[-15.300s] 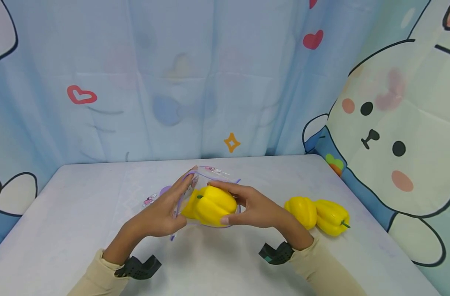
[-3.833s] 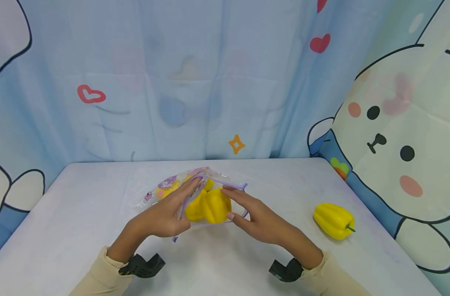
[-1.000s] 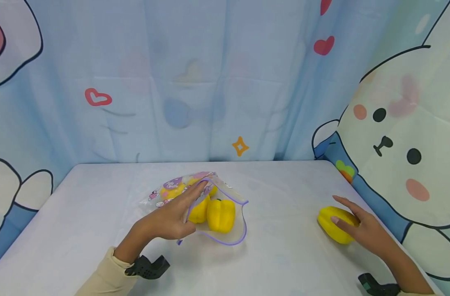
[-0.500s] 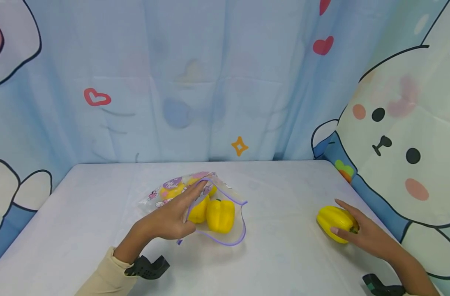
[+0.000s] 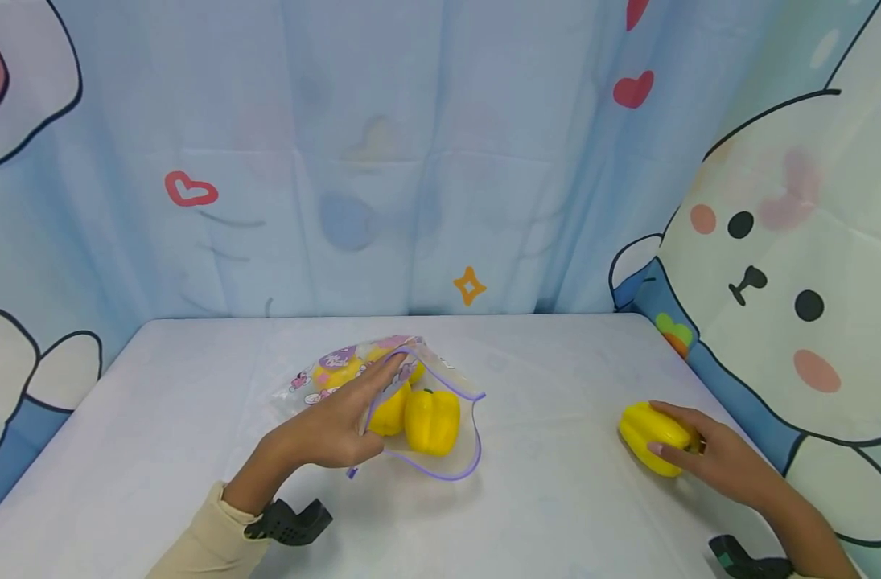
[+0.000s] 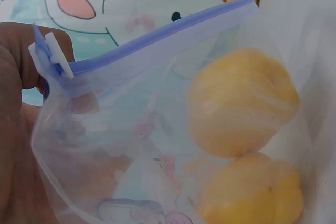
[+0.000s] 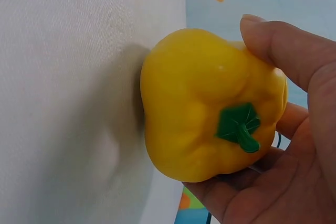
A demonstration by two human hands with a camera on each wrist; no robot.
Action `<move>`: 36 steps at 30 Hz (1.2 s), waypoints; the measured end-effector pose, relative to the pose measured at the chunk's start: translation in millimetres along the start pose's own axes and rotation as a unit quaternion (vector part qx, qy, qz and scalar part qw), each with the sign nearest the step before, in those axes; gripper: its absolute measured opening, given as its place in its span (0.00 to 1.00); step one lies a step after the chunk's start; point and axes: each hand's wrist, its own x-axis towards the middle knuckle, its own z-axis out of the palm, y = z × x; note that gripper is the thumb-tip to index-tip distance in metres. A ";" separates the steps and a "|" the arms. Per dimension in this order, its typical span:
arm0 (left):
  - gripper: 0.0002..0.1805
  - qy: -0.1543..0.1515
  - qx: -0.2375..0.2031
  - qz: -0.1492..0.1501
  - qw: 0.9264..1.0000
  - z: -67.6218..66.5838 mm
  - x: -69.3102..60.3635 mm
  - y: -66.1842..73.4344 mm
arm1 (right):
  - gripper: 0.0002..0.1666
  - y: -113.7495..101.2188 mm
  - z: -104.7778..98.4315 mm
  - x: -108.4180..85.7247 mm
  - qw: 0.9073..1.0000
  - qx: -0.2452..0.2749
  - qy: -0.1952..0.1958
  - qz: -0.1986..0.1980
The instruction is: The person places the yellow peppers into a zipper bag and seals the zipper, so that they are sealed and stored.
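A glossy yellow pepper (image 7: 194, 93), lobed and smooth with a green stem, sits in the grip of a person's right hand (image 5: 726, 457) at the right side of a white desk (image 5: 549, 507). To its left, the left hand (image 5: 331, 426) holds a clear printed plastic bag (image 6: 131, 124) by its purple-edged, gaping mouth, several rounded yellow peppers (image 5: 431, 422) inside, before a pale blue curtain (image 5: 368, 72) bearing a large cartoon rabbit (image 5: 766, 257).

Bell pepper (image 5: 650, 438) at four o'clock: yellow, green stem (image 7: 239, 123). Bag (image 5: 339, 359) at seven o'clock: clear, purple-rimmed, printed pink and purple. Bench (image 5: 549, 523): white. Curtain (image 5: 368, 185): pale blue, red hearts (image 5: 633, 89).
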 end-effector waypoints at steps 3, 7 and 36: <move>0.53 -0.001 0.001 0.003 1.000 0.0 -0.1 0.6 | 0.44 -4.2 1.2 0.4 1.000 0.002 0.006 -0.004; 0.53 -0.001 0.002 0.005 1.000 -0.2 0.2 1.3 | 0.43 -12.7 3.0 1.7 1.000 0.008 0.010 -0.019; 0.52 -0.001 -0.006 0.011 1.000 1.1 0.2 -0.5 | 0.36 -116.3 21.5 16.4 0.974 0.128 0.019 -0.186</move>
